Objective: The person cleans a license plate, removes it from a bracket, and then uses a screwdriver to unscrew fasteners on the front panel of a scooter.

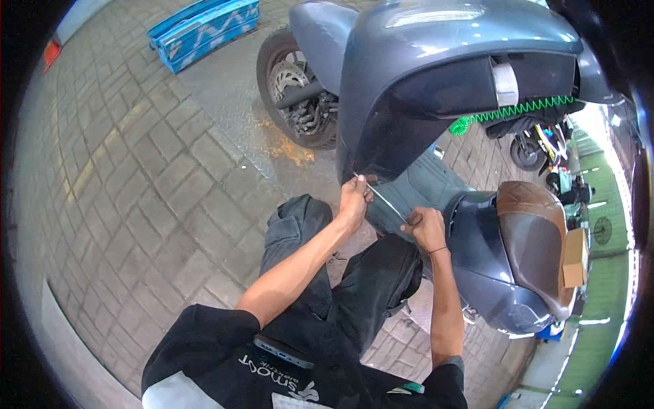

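Note:
A thin pale rod or strip (pixel 385 198) runs slantwise between my two hands; its exact kind does not show. My left hand (pixel 353 203) pinches its far end, right at the lower edge of the scooter's dark front panel (pixel 388 146). My right hand (pixel 427 229) closes its fingers round the nearer end, above the grey footboard (pixel 426 180). The blue-grey scooter (pixel 470 37) stands across in front of me, its front wheel (pixel 298 88) to the left and its brown-black seat (pixel 535 235) to the right.
A blue metal toolbox (pixel 204 34) sits on the paving (pixel 150 211) at the far left. A coiled green cord (pixel 511 110) hangs by the scooter's front. A cardboard box (pixel 575 258) is behind the seat, and a parked motorbike (pixel 535 150) stands farther back near the green wall (pixel 606 293).

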Motion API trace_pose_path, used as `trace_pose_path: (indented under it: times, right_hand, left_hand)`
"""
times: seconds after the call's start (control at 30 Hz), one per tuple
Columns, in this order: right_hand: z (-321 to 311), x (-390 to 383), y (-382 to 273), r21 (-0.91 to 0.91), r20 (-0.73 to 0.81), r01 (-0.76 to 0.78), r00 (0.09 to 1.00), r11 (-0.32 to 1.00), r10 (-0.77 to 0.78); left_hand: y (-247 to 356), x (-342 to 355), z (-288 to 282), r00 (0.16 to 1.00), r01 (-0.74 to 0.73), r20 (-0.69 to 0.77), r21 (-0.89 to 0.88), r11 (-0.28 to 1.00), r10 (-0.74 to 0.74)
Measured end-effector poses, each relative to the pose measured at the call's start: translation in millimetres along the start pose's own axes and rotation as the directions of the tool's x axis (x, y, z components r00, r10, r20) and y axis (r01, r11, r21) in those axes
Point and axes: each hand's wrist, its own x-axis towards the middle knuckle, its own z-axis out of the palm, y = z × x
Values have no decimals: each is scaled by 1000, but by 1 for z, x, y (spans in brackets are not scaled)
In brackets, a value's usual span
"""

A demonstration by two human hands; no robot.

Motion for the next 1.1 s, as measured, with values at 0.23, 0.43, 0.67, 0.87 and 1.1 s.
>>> trace_pose_path:
  times: [0.23, 0.43, 0.67, 0.87, 1.1]
  right_hand:
    - [14, 13, 12, 392, 161, -55, 987, 918, -10]
    - [14, 8, -5, 266, -3, -26, 1000, 964, 27]
    - [33, 12, 7, 362, -91, 27, 996, 932, 6]
    - [40, 0, 22, 443, -155, 74, 988, 893, -5]
    - [42, -20, 31, 463, -204, 6, 974, 886, 100]
  left_hand:
    - [4, 3, -1, 1000, -9, 14, 11, 1000, 9]
    - [13, -6, -12, 997, 71, 18, -150, 986, -69]
    - [23, -10, -21, 982, 177, -3, -371, 912, -191]
    - [30, -15, -14, 973, 213, -2, -396, 893, -233]
    - [21, -12, -8, 978, 140, -98, -334, 932, -182]
